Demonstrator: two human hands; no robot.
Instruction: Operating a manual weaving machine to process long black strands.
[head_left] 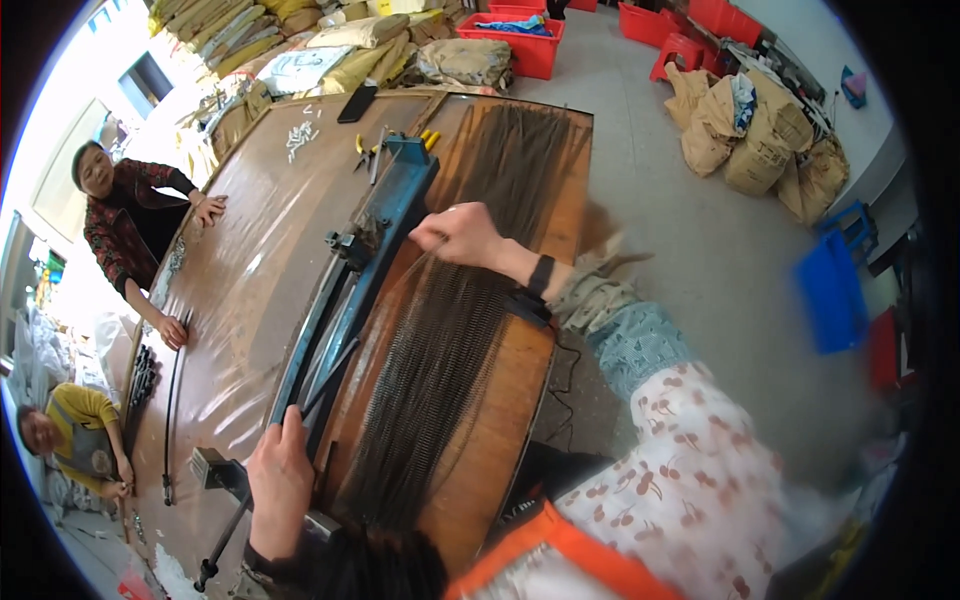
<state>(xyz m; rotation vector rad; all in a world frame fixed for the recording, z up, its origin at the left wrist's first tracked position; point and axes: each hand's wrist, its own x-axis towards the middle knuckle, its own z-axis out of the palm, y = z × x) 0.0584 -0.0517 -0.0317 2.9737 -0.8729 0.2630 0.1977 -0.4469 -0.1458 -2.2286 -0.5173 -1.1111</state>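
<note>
A long blue metal bench device (405, 185) with rails and a small clamp-like block (352, 248) lies lengthwise across the table. At its near end my left hand (280, 475) is closed, its fingers on a dark narrow bar (330, 380) beside the rails. By the far part of the blue frame, my right hand (465, 235) pinches a thin dark strand; its tip is mostly hidden by the fingers. Below and beyond that hand, many long dark ridged strands (430, 360) lie side by side on the wood.
Pliers (362, 150) and a black phone (357, 104) lie on the far tabletop (250, 230). Two people stand along the left edge, one with a hand (172, 332) at a black rod (172, 420). Sacks (745, 130) and red bins (515, 45) stand beyond the table.
</note>
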